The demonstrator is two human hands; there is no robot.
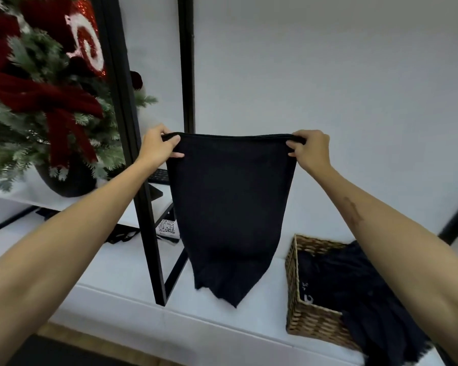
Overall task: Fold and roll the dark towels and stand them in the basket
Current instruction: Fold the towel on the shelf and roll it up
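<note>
Head view: left hand [158,143] and right hand [311,149] each pinch a top corner of a dark towel [230,207] hanging above the white tabletop [132,299]. The right forearm hides part of the wicker basket [310,320] holding more dark cloth; its white tag is unreadable

Before you runs a white bench [132,307]. The wicker basket [310,320] sits on it, with a black frame's foot [160,299] to its left and a QR-code card [167,227] farther back-left.
</note>
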